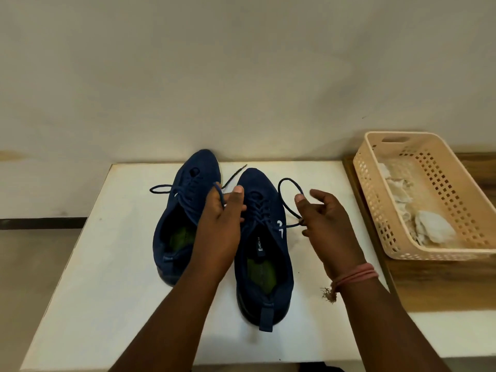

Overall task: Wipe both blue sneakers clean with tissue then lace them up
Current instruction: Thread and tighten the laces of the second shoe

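Two blue sneakers stand side by side on a white table, toes pointing away from me. The left sneaker has a lace loop sticking out to its left. The right sneaker sits closer to me, with green insoles showing in both. My left hand hovers between the shoes and pinches one lace end of the right sneaker. My right hand holds the other lace end, which curves up in a loop to the right of the shoe.
A beige perforated plastic basket with crumpled white tissues stands at the right on a wooden surface. A plain wall rises directly behind the table's far edge. A pink thread band circles my right wrist.
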